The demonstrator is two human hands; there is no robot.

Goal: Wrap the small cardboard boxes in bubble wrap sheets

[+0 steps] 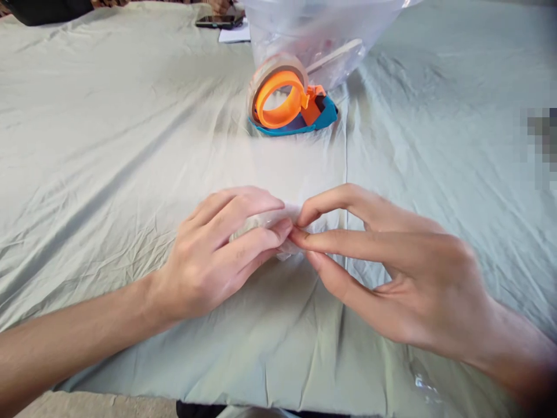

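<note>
A small, whitish bundle of clear plastic wrap (261, 220) is held low over the cloth, near the middle of the view. My left hand (209, 249) closes around it from the left, its fingers lying over the top and front and hiding much of it. From the right, my right hand (404, 273) pinches at the bundle's right end, with the index fingertip meeting the left thumb and the thumb just below. What the plastic encloses, if anything, I cannot make out.
Beyond my hands stands a blue tape dispenser (326, 113) with a tape roll on an orange hub (278, 119). Behind it is a large clear plastic bag (322, 35). A phone (220, 21) lies farther back, near a black object (47, 10). Wrinkled pale green cloth (108, 139) covers the table.
</note>
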